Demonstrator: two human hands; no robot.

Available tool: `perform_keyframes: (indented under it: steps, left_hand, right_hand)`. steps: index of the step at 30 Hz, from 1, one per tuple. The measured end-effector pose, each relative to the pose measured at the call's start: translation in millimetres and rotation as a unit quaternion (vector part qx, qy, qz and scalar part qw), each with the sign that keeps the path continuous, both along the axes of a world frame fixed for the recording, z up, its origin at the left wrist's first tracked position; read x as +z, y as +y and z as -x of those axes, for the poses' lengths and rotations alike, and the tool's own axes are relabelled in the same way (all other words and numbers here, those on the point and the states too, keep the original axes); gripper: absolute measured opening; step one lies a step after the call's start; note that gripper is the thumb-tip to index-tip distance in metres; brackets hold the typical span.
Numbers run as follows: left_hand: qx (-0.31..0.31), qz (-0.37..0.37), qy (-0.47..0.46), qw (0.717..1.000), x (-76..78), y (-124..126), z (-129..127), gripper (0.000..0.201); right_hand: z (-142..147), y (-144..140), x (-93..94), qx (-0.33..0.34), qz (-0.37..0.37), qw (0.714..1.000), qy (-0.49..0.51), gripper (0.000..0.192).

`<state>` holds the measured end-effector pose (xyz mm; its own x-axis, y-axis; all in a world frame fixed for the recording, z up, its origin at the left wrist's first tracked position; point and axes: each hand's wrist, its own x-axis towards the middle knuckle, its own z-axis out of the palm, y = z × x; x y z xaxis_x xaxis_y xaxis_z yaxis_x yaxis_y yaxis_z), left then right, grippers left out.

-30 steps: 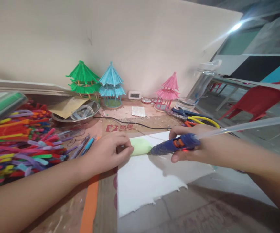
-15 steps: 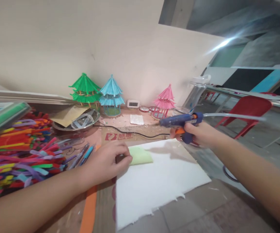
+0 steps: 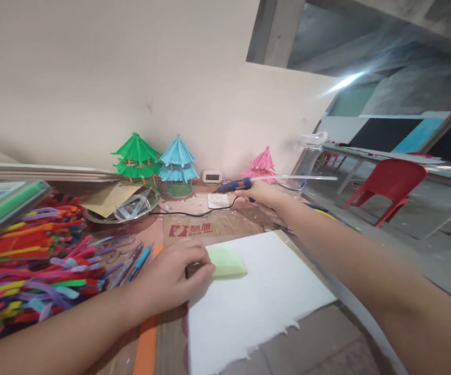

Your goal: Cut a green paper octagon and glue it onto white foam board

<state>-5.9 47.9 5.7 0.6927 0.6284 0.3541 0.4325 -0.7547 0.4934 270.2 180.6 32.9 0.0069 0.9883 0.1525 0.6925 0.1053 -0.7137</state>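
Observation:
My left hand (image 3: 182, 271) pinches the left edge of a pale green paper piece (image 3: 228, 261), which lies on a white foam board (image 3: 260, 307). At the back of the table, my right hand (image 3: 262, 192) is wrapped round a blue glue gun (image 3: 231, 186). A long clear glue stick (image 3: 299, 178) sticks out behind the gun toward the right. The gun's nozzle is just over a small white pad (image 3: 218, 200); whether they touch I cannot tell. A black cord (image 3: 194, 214) runs across the table to the gun.
Green (image 3: 136, 156), light blue (image 3: 177, 164) and pink (image 3: 262, 164) pavilion models stand along the wall beside a small digital clock (image 3: 212, 176). At left are many coloured pipe cleaners (image 3: 34, 260), pens (image 3: 137, 263) and a metal dish (image 3: 147, 204). A red chair (image 3: 389, 187) stands beyond the table.
My right hand has carried the glue gun away from above the board, back and left to the white pad. My left hand stays on the green paper.

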Motion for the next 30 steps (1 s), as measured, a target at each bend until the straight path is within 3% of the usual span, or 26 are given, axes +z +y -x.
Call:
perform_keyframes:
  steps: [3,6,9,15,19,25,27,30]
  left_hand:
    - [-0.006,0.043,-0.013,0.999,0.6,0.3,-0.4,0.038]
    - [-0.010,0.046,-0.017,0.999,-2.6,1.2,-1.5,0.027]
    - [-0.020,0.013,-0.021,0.999,-7.2,0.7,-1.2,0.015]
    - [-0.029,-0.024,0.021,0.999,-8.1,-2.9,1.2,0.019]
    - [-0.039,-0.061,0.041,0.997,-6.2,-4.5,1.1,0.024]
    - [-0.065,-0.120,0.035,0.990,-7.0,-6.2,1.5,0.024]
    - [-0.073,-0.122,0.029,0.989,-6.6,-6.8,1.1,0.021]
    - [-0.070,-0.096,0.033,0.992,-5.1,-7.0,-0.1,0.016]
  right_hand:
    - [7.6,12.2,-14.2,0.011,0.005,1.000,-0.023,0.034]
    - [7.6,14.7,-22.2,0.016,0.002,0.999,-0.052,0.034]
    - [2.9,10.3,-22.0,0.014,0.003,0.995,-0.097,0.034]
    - [-4.0,-7.9,-12.0,-0.019,-0.003,0.977,-0.214,0.034]
    - [-5.4,-32.1,-4.3,-0.025,-0.019,0.955,-0.296,0.034]
    - [1.9,-99.3,-2.1,0.035,-0.051,0.927,-0.369,0.022]
    - [5.7,-112.9,-3.4,0.060,-0.069,0.926,-0.367,0.028]
    - [8.5,-110.8,-3.9,0.059,-0.113,0.936,-0.330,0.043]
